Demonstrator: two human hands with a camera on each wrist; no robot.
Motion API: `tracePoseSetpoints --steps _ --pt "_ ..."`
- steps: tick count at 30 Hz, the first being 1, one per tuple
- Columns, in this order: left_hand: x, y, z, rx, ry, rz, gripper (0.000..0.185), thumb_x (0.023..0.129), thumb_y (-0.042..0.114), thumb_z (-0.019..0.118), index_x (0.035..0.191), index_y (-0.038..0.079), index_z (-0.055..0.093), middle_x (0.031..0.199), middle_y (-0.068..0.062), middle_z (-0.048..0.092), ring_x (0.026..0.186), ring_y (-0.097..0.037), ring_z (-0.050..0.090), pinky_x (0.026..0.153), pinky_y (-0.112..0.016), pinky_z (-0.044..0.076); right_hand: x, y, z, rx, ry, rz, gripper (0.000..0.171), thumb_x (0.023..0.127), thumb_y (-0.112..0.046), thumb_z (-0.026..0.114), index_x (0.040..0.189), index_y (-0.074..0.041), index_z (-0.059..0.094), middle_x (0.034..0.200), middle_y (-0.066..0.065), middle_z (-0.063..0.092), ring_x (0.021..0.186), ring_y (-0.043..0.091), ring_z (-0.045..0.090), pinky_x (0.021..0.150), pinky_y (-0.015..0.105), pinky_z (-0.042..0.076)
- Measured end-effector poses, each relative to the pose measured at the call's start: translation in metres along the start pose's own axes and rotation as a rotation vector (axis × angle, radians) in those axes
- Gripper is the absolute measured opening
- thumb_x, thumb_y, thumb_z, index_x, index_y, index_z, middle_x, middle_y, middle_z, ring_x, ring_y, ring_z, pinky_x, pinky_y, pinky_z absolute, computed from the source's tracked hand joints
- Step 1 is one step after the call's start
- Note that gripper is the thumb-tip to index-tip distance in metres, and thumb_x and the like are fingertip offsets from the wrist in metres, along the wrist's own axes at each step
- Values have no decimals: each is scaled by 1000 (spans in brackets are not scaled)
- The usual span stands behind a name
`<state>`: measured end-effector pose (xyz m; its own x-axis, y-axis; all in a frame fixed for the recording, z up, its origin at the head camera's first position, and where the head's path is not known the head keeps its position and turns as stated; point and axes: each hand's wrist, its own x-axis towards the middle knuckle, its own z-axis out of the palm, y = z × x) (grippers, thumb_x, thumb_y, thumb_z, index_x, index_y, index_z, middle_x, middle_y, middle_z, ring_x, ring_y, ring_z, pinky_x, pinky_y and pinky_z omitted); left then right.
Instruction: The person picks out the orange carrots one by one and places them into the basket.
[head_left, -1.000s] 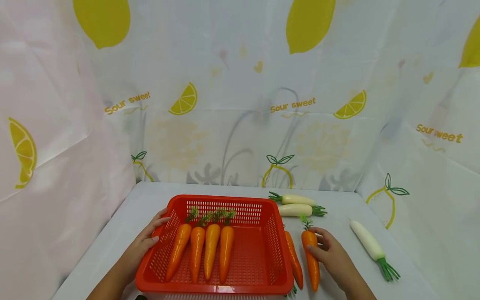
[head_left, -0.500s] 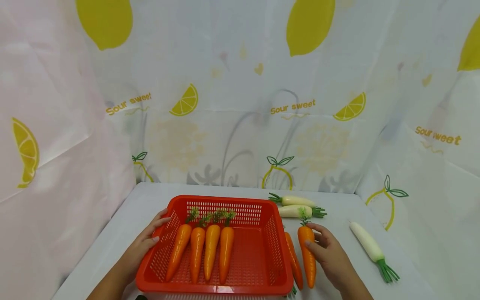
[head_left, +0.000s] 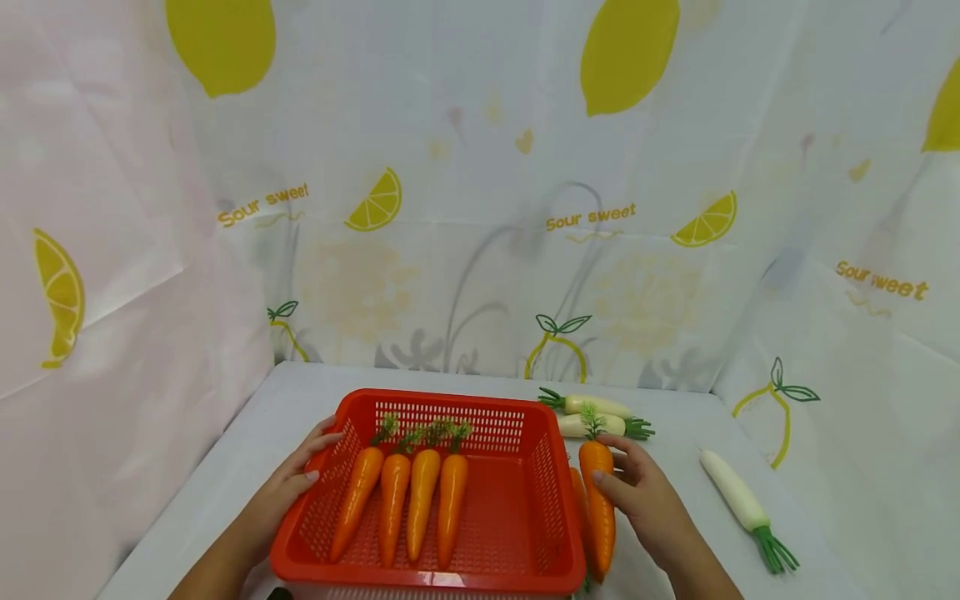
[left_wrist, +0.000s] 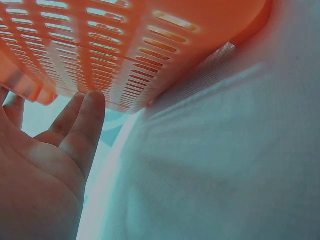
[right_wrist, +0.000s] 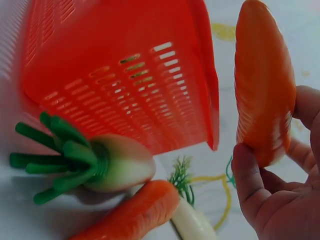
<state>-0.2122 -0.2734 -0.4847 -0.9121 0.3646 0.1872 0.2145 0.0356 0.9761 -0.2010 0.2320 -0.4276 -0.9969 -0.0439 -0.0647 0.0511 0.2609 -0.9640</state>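
My right hand (head_left: pixel 648 500) pinches an orange carrot (head_left: pixel 597 508) near its leafy end, beside the right wall of the red basket (head_left: pixel 517 575). In the right wrist view, the held carrot (right_wrist: pixel 265 75) is up off the table, between thumb and fingers. My left hand (head_left: pixel 288 492) touches the basket's left rim. Straight fingers (left_wrist: pixel 87 122) rest against the slotted outer wall in the left wrist view. Several carrots (head_left: pixel 423 504) lie side by side in the basket, leafy tops toward the back. Another carrot (right_wrist: pixel 145 212) lies on the table behind the held one.
Two white radishes (head_left: pixel 592 427) lie behind the basket's right corner. One more radish (head_left: pixel 735 490) sits far right. Close to the basket wall is another radish (right_wrist: pixel 125 162) with green stems. A dark object (head_left: pixel 280 593) pokes out at the front left. Lemon-print curtains (head_left: pixel 480 275) surround the table.
My right hand has moved left with the carrot, toward the basket, and the carrot now overlaps the one lying on the table. The left hand and basket stay in place.
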Motion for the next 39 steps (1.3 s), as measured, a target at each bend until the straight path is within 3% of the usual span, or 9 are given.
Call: tracePoseSetpoints --steps 4,9,11,22,34,39 --pt "1 0 0 8 1 6 52 110 17 37 161 5 33 177 -1 -1 151 7 11 104 -19 46 4 -11 4 41 -52 -5 57 100 -25 71 149 -13 46 146 21 56 117 29 64 95 41 57" --pt "1 0 1 15 0 18 52 110 17 36 160 3 33 177 -1 0 143 18 16 105 -17 43 8 -17 12 97 -99 17 55 100 -21 70 147 -10 43 145 23 53 114 28 64 94 41 59" --pt "1 0 1 17 3 13 52 110 17 37 160 3 34 177 -2 0 145 16 15 104 -17 44 10 -19 16 105 -104 20 54 99 -19 70 145 -10 43 145 23 52 114 29 63 95 42 59" --pt "1 -1 0 18 17 -4 53 109 16 40 160 6 35 177 -3 0 155 1 9 104 -19 46 16 -37 22 50 -149 11 52 98 -18 71 142 -10 44 141 22 55 113 30 63 94 43 60" --pt "-2 -3 -1 30 20 -9 52 109 16 39 161 7 36 177 -4 1 143 16 16 103 -18 45 20 -53 34 -14 -233 36 52 97 -20 73 140 -9 45 135 22 56 105 29 62 83 37 58" --pt "1 -1 0 28 19 -7 52 108 15 40 159 5 36 177 -4 0 156 -3 7 103 -19 47 28 -55 38 -51 -266 40 52 96 -21 75 139 -10 46 132 21 56 95 25 61 76 33 54"
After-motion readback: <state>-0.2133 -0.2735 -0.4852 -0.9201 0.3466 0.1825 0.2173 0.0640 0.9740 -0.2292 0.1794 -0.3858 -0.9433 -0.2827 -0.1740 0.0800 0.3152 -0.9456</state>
